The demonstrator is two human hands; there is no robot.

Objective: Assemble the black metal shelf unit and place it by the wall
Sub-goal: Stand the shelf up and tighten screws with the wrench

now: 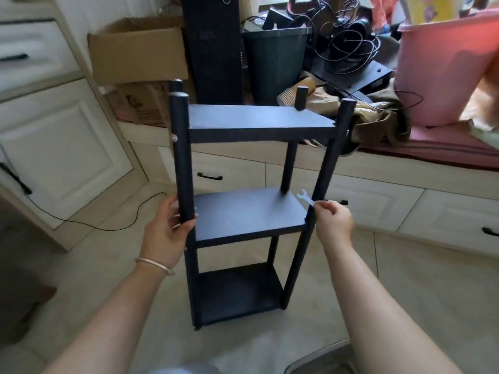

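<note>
The black metal shelf unit [243, 211] stands upright on the tiled floor, with three shelves between four round posts. My left hand [167, 228] grips the front left post just beside the middle shelf. My right hand [333, 220] pinches a small flat silver wrench [305, 198] at the front right post, level with the middle shelf. A silver bolt head [174, 137] shows on the left post at the top shelf.
White cabinets [62, 147] stand left, and a drawer bench [378, 201] runs behind the shelf. On the bench are cardboard boxes [140, 55], a black bin [272, 63], tangled cables [348, 41] and a pink tub [442, 68]. A black cord [108, 225] trails over the floor.
</note>
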